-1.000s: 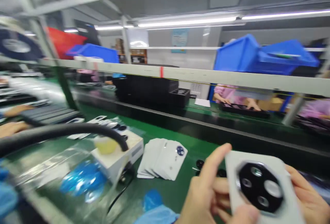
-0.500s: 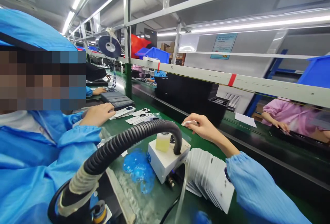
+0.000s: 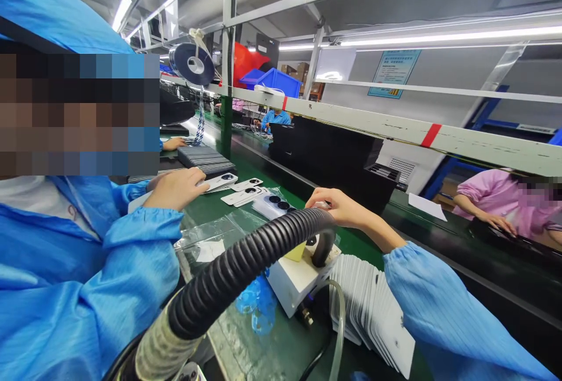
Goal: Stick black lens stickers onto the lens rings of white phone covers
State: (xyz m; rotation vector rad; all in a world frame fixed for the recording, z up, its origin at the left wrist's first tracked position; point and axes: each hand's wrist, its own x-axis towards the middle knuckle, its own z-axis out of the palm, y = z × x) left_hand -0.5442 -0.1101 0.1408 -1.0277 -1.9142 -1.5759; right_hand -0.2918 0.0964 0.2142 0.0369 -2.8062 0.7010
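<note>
My right hand (image 3: pixel 336 205) reaches in from the lower right in a blue sleeve, pinching a small white item (image 3: pixel 322 205) between its fingertips. Just left of it, a white phone back cover with a black lens ring (image 3: pixel 271 206) lies on the green belt (image 3: pixel 281 185). A black ribbed hose (image 3: pixel 246 270) crosses below my wrist, in front of a white box (image 3: pixel 294 281). A fanned stack of white covers (image 3: pixel 373 316) stands below my forearm. My left hand is not in view. A co-worker's hand (image 3: pixel 175 189) rests beside white covers (image 3: pixel 219 182).
A co-worker's blue smock (image 3: pixel 109 287) fills the lower left. Black cases (image 3: pixel 325 158) stand behind a white rail (image 3: pixel 395 126). Blue film pieces (image 3: pixel 259 305) lie beneath the hose. Across the line, a person in pink (image 3: pixel 496 205) works.
The view has swung from the close-up of a cover held in both hands to the belt. A lens-ringed cover now lies left of my right hand, and the hose sits higher.
</note>
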